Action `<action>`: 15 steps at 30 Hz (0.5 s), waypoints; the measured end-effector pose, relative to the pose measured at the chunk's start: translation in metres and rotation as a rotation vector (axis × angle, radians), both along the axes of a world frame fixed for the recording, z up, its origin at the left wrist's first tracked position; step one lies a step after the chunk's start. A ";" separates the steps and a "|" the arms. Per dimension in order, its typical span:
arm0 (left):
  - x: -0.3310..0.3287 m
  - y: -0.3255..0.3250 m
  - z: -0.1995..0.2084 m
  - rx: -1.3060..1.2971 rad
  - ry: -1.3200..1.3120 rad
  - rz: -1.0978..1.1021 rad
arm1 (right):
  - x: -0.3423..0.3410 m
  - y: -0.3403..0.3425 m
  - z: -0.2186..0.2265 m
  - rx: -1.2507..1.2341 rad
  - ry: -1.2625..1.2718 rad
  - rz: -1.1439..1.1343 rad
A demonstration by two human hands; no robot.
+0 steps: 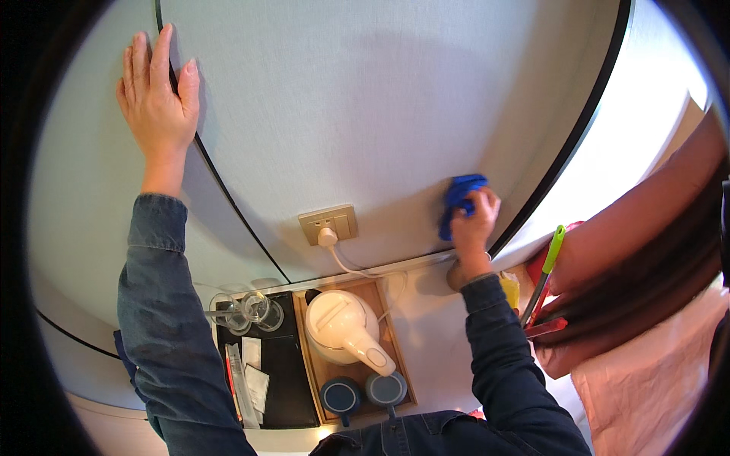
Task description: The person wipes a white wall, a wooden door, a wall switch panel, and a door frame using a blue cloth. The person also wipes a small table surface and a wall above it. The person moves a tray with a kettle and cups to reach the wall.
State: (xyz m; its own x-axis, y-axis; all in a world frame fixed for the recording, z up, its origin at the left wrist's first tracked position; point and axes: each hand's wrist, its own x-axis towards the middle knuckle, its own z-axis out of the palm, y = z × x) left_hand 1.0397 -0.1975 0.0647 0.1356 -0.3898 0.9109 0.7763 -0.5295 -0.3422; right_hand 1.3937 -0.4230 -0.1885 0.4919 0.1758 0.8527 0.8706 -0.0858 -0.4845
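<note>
My left hand (160,106) lies flat against the pale wall panel (319,99), high up on the left, its fingers stretched over a black seam strip. Low on the right, my right hand (475,220) grips a bunched blue cloth (458,201) that presses against the same panel. A little motion blur softens this hand. Between the two arms, a beige wall socket (338,223) holds a white plug (327,236), whose cord runs down to the counter.
On the counter, a wooden tray (403,384) carries a white kettle (338,323) and two blue mugs (340,397). Beside it, a black tray (293,380) holds glasses (261,308) and packets (256,387). A green-handled tool (555,247) and pinkish curtain (639,387) are at right.
</note>
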 end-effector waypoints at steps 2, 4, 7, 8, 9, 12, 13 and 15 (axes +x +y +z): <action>0.000 0.000 -0.001 -0.019 -0.009 0.012 | -0.039 0.011 -0.001 -0.070 -0.106 0.111; -0.001 -0.001 -0.001 -0.025 -0.009 0.013 | -0.079 0.016 -0.006 -0.172 -0.118 0.282; -0.001 -0.003 0.000 -0.017 -0.006 0.006 | -0.101 0.024 -0.009 -0.251 -0.231 0.403; -0.001 -0.002 0.001 -0.017 -0.006 0.010 | -0.098 0.023 -0.009 -0.275 -0.244 0.412; -0.001 -0.002 0.001 -0.018 -0.005 0.014 | -0.086 0.019 -0.007 -0.232 -0.255 0.347; -0.001 -0.001 0.001 -0.020 -0.005 0.015 | -0.013 -0.002 0.016 -0.098 -0.353 0.100; -0.001 -0.001 0.001 -0.020 -0.006 0.020 | 0.012 -0.009 0.030 -0.014 -0.382 0.047; 0.000 -0.003 0.000 -0.019 -0.009 0.032 | 0.054 -0.018 0.062 0.076 -0.266 -0.069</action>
